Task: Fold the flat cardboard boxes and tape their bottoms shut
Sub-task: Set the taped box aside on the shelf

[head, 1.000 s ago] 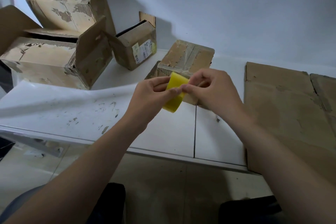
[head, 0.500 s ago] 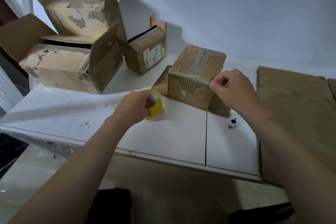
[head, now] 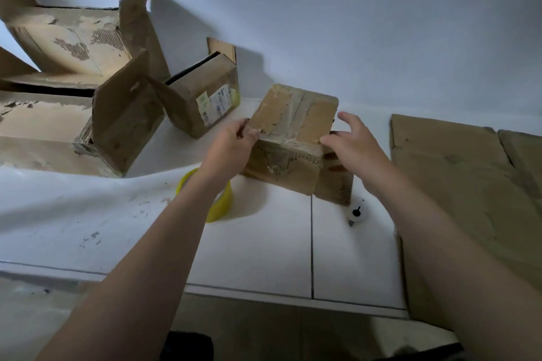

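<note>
The small cardboard box (head: 289,141) sits in the middle of the frame on the white bench (head: 264,249), its taped face turned up and tipped toward me. Glossy clear tape runs over the centre seam and down the near side.

My left hand (head: 231,145) has its fingertips bunched on the box's upper left corner, gripping it as far as I can tell. My right hand (head: 350,141) is spread and loose. Its thumb touches the near right corner and the fingers hang in the air beside the right wall, holding nothing.

The yellow tape roll (head: 224,205) lies on the bench just under my left forearm, partly hidden by it.

My worry is the grip. Only one corner is really held, so if I lift or turn the box now it could swing out and drop. The box's surface is torn and peeled on the near side, and tape may not bond there, so the seam could lift. A loose flap (head: 334,184) sticks out at the lower right and could catch on the bench. If I drag my left arm back I could sweep the roll toward the bench edge. A small white object with a black knob (head: 356,212) lies just below my right wrist, and a careless pull could knock it too.

The flat cardboard sheet (head: 463,184) at the right of the frame is not yet folded.
</note>
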Available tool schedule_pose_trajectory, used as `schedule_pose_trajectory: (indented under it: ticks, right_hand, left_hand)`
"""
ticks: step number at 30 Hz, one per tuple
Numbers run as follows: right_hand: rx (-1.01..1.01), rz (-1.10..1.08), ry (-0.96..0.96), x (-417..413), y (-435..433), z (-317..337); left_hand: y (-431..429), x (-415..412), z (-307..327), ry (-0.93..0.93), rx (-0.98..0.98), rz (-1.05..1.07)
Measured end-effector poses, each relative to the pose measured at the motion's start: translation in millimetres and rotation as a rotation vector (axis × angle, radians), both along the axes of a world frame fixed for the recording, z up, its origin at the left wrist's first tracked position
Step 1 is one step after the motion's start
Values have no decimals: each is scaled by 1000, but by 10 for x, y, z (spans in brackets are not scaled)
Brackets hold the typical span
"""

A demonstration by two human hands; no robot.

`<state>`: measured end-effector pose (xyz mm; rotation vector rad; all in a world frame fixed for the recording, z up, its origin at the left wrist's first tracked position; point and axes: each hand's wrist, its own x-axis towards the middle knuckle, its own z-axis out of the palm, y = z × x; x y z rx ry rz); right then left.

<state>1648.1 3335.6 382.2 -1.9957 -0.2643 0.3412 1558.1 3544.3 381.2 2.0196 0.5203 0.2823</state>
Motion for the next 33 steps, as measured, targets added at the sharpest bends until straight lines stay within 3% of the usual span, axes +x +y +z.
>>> schedule_pose_trajectory:
  ticks: [5, 8, 13, 18, 22, 28, 33]
  right_hand:
    - [174, -40, -221, 27, -18, 43]
    - [294, -76, -298, 40, -82, 194]
    - [339, -43, -148, -18, -147, 284]
    - [460, -162, -15, -72, -255, 338]
    - [331, -157, -141, -117, -298, 257]
    - [8, -26, -552, -98, -236, -62]
    - [-201, 94, -506, -9, -141, -290]
  left_hand:
    - [-51, 111, 75, -63, -87, -65]
    - [-112, 68, 146, -117, 24, -118]
    - [-203, -62, 267, -304, -282, -140]
    - [-231, -172, 332, -279, -333, -12]
    - [-239, -163, 171, -282, -209, 85]
    - [-175, -153, -63, -232, 259, -48]
    - [-92, -107, -198, -81, 456, -120]
